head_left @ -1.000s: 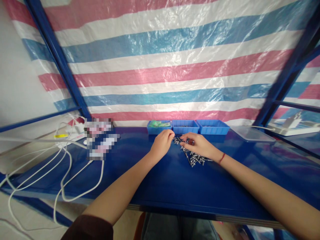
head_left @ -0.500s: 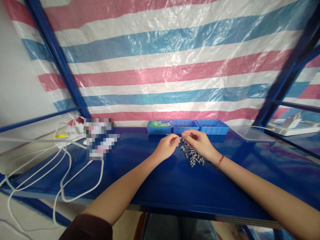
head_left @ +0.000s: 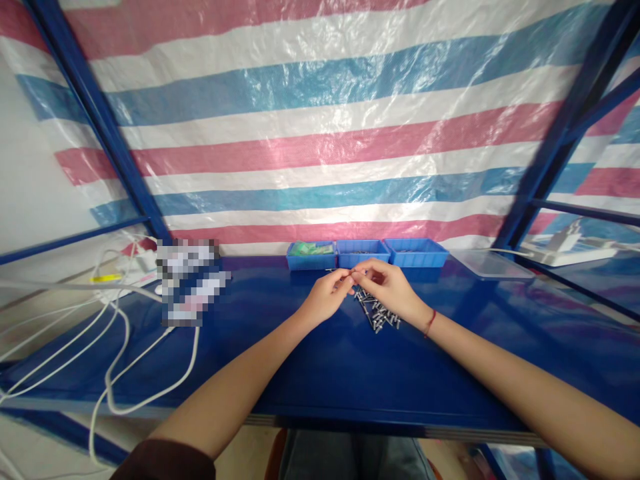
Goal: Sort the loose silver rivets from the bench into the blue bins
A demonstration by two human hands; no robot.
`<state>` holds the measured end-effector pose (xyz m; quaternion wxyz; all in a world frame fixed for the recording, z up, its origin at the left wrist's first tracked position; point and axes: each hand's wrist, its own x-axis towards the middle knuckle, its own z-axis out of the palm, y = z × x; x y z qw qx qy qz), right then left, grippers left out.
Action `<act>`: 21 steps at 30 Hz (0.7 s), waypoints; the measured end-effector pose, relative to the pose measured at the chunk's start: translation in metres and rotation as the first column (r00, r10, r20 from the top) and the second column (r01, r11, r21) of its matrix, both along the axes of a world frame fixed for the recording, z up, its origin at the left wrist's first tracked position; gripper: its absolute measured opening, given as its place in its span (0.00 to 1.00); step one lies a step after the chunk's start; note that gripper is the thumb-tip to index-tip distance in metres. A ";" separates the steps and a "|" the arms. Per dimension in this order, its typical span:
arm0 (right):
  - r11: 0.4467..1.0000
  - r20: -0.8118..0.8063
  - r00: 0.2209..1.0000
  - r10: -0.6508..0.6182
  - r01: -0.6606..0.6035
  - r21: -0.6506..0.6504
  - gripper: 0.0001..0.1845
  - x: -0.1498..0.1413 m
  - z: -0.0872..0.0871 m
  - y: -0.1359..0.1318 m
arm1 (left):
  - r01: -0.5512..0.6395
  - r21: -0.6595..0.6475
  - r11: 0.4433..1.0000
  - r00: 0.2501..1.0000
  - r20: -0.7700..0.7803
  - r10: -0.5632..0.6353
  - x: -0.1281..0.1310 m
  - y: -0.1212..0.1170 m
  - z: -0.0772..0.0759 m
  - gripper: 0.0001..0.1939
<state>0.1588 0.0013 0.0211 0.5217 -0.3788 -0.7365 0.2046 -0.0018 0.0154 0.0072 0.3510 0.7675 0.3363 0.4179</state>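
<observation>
My left hand (head_left: 329, 293) and my right hand (head_left: 387, 285) meet at the fingertips above the blue table (head_left: 370, 377). Both are closed in a pinch, and whatever sits between the fingers is too small or hidden to make out. Under and beside my right hand lies a loose pile of small silver metal fasteners (head_left: 377, 315), partly covered by that hand. A thin metal piece (head_left: 330, 269) shows just behind my left fingers.
Behind the hands stand three blue bins: one with green packets (head_left: 311, 249), a middle bin (head_left: 363, 261) and a right bin (head_left: 417, 259) with small metal parts. A clear lid (head_left: 493, 264) lies at right. White cables (head_left: 125, 327) trail over the left side.
My fingertips have come together; a small gap showed between the hands before. The whole view has shifted slightly, so things appear further left. The pile looks much the same.
</observation>
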 end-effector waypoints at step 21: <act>0.687 0.132 0.679 -0.722 0.726 0.021 0.19 0.106 -0.016 0.075 | 0.244 0.386 0.890 0.879 -0.475 -0.035 0.000 -0.014 -0.001 0.15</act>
